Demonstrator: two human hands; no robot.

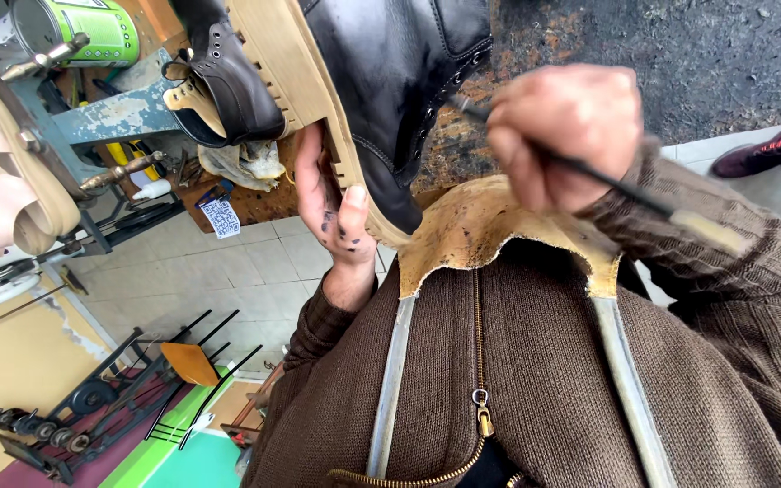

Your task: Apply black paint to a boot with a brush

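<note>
Item: black leather boot (390, 99), lace-up, with a tan sole whose edge carried a row of notches or stitch marks. It was held sole-edge toward the wearer, propped against a tan leather apron bib (481, 226) at the chest.

Left hand (332, 203): wrapped around the sole edge, thumb laid on the sole, fingers stained with dark marks; it gripped the boot.

Right hand (562, 136): clenched around a thin dark tool with a pale handle (671, 212), its tip at the boot's upper close to the eyelets. What the tip was doing could not be made out.

State of work, as judged: upper and sole were already together along the visible edge, and the notches ran the length in view; the far side of the boot was hidden, so what remained could not be told.

Second boot (228, 86): black, unlaced, mounted on a blue-grey metal stand (115, 113) beyond the first.

Containers: one green can (79, 32), lying on its side at the upper left; contents not visible.

Surroundings: pale leather straps (2, 172) at the left edge; tiled floor (228, 262); black metal rack (110, 407) below.
</note>
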